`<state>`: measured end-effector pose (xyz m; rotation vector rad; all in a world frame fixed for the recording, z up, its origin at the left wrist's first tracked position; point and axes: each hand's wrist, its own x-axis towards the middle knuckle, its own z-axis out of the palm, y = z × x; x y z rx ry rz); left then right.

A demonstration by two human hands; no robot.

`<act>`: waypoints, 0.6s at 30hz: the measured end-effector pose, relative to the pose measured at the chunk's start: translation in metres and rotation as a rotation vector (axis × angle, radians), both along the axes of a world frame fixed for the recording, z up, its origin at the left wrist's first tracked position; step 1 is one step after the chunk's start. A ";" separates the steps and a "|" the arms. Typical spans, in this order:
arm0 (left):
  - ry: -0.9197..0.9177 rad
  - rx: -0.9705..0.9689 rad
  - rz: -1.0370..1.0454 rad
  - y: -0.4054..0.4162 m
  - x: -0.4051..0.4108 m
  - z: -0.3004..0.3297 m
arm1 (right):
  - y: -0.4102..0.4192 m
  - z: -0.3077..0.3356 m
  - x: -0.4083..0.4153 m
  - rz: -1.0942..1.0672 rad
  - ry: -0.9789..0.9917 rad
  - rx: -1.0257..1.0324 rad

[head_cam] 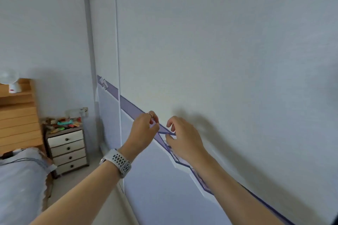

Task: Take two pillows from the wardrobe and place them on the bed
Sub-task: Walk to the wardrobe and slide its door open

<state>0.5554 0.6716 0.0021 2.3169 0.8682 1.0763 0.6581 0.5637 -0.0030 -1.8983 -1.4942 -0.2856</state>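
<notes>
The wardrobe's white sliding door fills the right and centre of the view, with a purple band running across it; the door is closed. No pillows are visible. My left hand, with a ring and a white wristwatch, is raised in front of the purple band, fingers curled and apart, holding nothing. My right hand hovers just to its right, close to the door surface, fingers loosely bent and empty. The bed with a pale grey cover lies at the lower left.
A wooden headboard stands behind the bed with a small white fan on top. A cream nightstand with several drawers and colourful clutter sits between the bed and wardrobe. A strip of floor runs between bed and wardrobe.
</notes>
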 end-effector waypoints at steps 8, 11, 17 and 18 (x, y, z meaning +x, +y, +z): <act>-0.110 0.193 -0.433 0.010 0.071 0.009 | -0.020 0.017 0.015 -0.425 -0.014 0.013; -0.182 0.290 -0.549 -0.013 0.089 0.016 | -0.037 0.023 0.012 -0.513 -0.113 0.021; -0.304 0.333 -0.695 -0.060 0.106 0.023 | -0.073 0.031 0.011 -0.653 -0.300 -0.013; -0.323 0.338 -0.719 -0.064 0.107 0.024 | -0.078 0.031 0.011 -0.673 -0.319 -0.018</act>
